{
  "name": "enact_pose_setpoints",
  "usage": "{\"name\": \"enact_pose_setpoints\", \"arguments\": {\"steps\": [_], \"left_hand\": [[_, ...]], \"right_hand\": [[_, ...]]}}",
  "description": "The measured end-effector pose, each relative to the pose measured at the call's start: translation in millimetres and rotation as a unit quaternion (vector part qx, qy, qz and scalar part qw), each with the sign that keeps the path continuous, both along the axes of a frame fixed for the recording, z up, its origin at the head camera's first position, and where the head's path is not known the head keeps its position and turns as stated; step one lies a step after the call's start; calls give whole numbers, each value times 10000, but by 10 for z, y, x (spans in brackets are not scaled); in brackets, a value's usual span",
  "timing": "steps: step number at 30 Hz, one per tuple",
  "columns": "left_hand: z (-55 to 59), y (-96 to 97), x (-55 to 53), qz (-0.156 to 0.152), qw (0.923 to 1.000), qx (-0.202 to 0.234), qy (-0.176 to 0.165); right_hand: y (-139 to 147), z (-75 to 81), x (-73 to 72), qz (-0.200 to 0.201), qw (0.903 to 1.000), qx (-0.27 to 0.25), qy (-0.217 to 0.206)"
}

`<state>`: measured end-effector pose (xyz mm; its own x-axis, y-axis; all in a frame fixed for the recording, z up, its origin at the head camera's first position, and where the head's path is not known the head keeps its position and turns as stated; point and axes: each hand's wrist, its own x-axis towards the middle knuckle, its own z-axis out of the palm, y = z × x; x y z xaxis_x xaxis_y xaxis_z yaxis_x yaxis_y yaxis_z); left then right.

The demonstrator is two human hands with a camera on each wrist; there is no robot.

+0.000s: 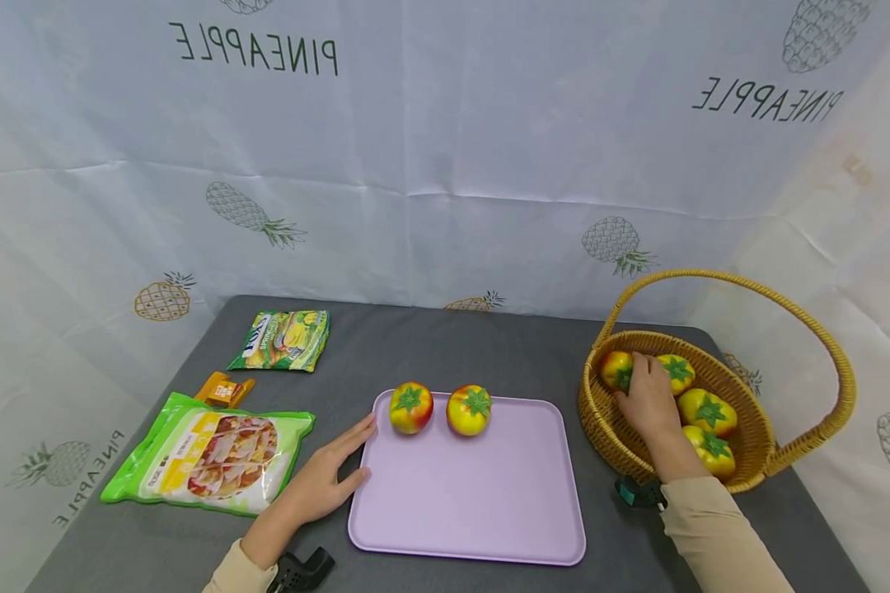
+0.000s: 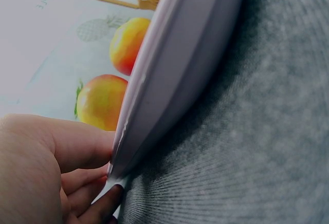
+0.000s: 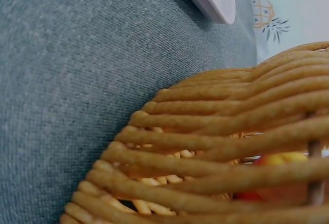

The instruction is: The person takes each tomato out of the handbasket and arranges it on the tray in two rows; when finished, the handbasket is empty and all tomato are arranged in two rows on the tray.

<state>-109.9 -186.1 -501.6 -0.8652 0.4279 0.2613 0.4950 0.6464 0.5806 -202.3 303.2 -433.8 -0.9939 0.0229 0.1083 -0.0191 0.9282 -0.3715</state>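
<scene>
My right hand (image 1: 647,403) is inside the wicker basket (image 1: 597,428), thumb and fingers around the right side of a red-and-yellow persimmon (image 1: 614,368). Several more yellow persimmons with green calyxes, one of them a persimmon (image 1: 708,412) near the middle, lie to the right of the hand. My left hand (image 1: 325,482) rests at the left rim of a lilac tray (image 1: 467,494), fingers spread and extended, with the thumb touching the rim in the left wrist view. Near the tray's far edge sit a left persimmon (image 1: 411,408) and a right persimmon (image 1: 468,410). The basket's side hides the right hand in the right wrist view.
Left of the tray lie a large green-and-white food bag (image 1: 208,461), a small orange packet (image 1: 225,390) and a green-and-yellow snack bag (image 1: 285,340). The basket's tall handle (image 1: 834,354) arches over its right side. A pineapple-print curtain (image 1: 430,148) hangs behind the grey table (image 1: 519,342).
</scene>
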Motion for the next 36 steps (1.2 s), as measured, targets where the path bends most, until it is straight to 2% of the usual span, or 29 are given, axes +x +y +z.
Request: {"name": "enact_pose_setpoints", "arguments": {"steps": [12,24,28,36], "left_hand": [[21,-8,-13,-40,10000,-10,-51],[8,11,-11,-116,9999,65,100],[-2,19,-15,-109,9999,79,28],[-3,8,-11,-64,10000,51,-31]], "right_hand": [[-31,14,-22,-185,9993,235,230],[-13,134,98,-604,9976,-103,-329],[-31,188,149,-652,9974,-252,-159],[-147,311,314,-490,9963,-581,396]]}}
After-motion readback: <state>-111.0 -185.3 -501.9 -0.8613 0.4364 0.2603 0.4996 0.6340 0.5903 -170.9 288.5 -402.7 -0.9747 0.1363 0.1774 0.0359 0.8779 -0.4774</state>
